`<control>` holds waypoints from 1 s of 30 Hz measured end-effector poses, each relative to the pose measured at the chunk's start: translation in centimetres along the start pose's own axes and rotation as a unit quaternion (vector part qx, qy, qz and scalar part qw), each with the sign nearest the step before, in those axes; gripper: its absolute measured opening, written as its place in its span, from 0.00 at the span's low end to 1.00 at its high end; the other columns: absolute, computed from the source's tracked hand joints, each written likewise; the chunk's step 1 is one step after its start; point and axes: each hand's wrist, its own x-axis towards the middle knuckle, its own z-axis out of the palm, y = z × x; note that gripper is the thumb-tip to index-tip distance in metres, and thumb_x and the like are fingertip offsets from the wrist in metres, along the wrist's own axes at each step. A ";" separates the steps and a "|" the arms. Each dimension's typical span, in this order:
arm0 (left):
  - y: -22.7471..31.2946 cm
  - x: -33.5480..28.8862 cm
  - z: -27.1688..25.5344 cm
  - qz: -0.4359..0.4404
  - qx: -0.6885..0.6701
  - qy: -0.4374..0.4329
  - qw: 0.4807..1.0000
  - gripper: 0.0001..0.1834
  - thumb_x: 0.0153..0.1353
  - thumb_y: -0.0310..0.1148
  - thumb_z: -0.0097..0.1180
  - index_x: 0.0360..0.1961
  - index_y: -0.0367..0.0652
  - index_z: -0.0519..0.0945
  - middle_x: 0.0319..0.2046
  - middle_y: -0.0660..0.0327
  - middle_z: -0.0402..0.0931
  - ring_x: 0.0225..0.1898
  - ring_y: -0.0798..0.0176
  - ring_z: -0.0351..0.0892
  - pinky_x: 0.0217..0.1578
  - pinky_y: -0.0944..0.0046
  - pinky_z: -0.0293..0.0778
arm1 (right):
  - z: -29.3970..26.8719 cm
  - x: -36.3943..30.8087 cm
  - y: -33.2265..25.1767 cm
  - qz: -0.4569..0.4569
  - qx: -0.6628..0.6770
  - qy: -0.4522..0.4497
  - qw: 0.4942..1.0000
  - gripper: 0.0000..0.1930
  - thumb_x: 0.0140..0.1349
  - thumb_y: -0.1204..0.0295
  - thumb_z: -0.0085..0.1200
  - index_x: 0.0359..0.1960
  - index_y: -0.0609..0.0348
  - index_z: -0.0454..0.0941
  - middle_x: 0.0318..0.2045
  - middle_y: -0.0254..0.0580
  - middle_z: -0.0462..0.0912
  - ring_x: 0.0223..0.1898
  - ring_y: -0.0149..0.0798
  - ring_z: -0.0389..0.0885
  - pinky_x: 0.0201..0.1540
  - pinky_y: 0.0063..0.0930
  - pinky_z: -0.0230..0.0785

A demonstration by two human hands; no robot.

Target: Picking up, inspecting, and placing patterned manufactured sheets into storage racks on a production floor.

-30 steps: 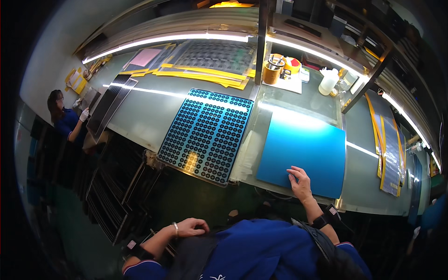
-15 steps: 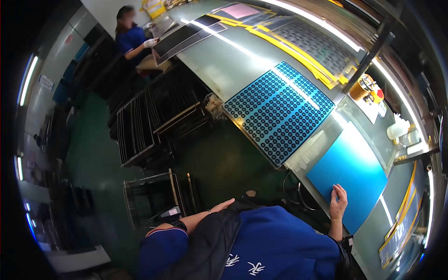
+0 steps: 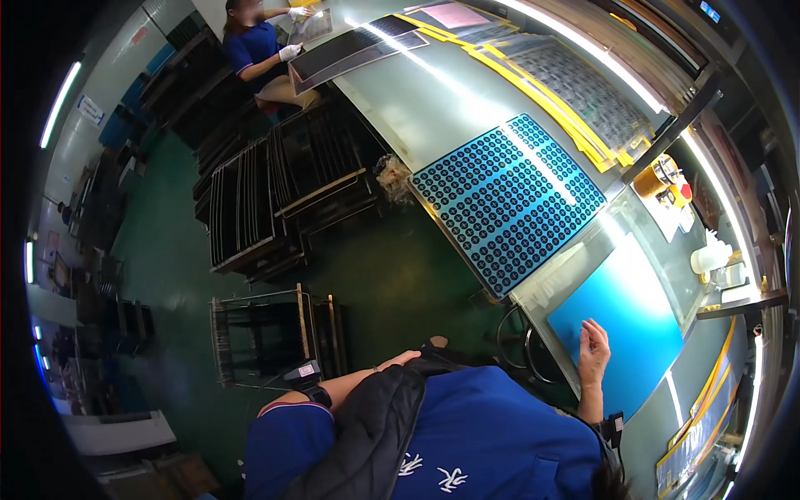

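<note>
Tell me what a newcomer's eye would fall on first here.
Probably the glossy blue sheet on the bench, right of centre, with the right hand over it. Next, the panel covered in dark discs, up and left of that sheet. Then perhaps the co-worker in white gloves, at the upper left.

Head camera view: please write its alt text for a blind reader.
A person's right hand is over a plain blue sheet on a workbench, beside a blue sheet with black circles. The left hand is near a dark jacket; a co-worker is farther along.
</note>
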 end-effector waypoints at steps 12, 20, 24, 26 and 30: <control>6.7 0.8 3.4 -0.365 -0.164 0.151 0.904 0.30 0.57 0.20 0.56 0.61 0.46 0.63 0.57 0.58 0.67 0.59 0.63 0.64 0.62 0.64 0.52 | -0.9 -0.9 -0.1 0.001 -0.014 0.014 1.000 0.09 0.61 0.75 0.52 0.41 0.61 0.81 0.46 0.46 0.79 0.47 0.42 0.77 0.48 0.31 0.69; 5.5 1.2 -0.8 -0.357 0.201 -0.017 0.912 0.27 0.63 0.48 0.50 0.59 0.45 0.69 0.58 0.57 0.68 0.59 0.64 0.66 0.59 0.62 0.59 | -0.8 0.5 -0.9 -0.051 -0.058 0.019 0.997 0.08 0.59 0.78 0.53 0.39 0.57 0.82 0.42 0.47 0.81 0.46 0.44 0.79 0.49 0.33 0.70; 18.0 7.1 -0.5 -0.106 0.643 0.067 0.756 0.23 0.53 0.49 0.56 0.39 0.40 0.81 0.40 0.51 0.78 0.44 0.49 0.78 0.43 0.55 0.74 | 0.5 6.6 -3.4 -0.156 -0.035 -0.056 0.986 0.11 0.58 0.77 0.51 0.41 0.53 0.80 0.46 0.45 0.79 0.46 0.49 0.78 0.47 0.33 0.71; 20.0 10.5 2.0 0.091 0.596 0.111 0.790 0.23 0.50 0.43 0.61 0.45 0.41 0.78 0.43 0.50 0.77 0.46 0.52 0.77 0.47 0.55 0.72 | 2.3 10.2 -4.7 -0.176 -0.057 -0.110 0.977 0.12 0.59 0.75 0.50 0.45 0.51 0.78 0.50 0.45 0.76 0.49 0.50 0.76 0.49 0.35 0.70; 19.3 17.0 8.7 0.269 0.711 0.017 0.650 0.31 0.48 0.43 0.64 0.51 0.38 0.74 0.54 0.48 0.70 0.57 0.49 0.68 0.57 0.59 0.66 | 7.4 17.8 -4.6 -0.309 -0.181 -0.166 0.919 0.18 0.63 0.68 0.47 0.55 0.46 0.71 0.62 0.46 0.63 0.66 0.51 0.55 0.67 0.43 0.47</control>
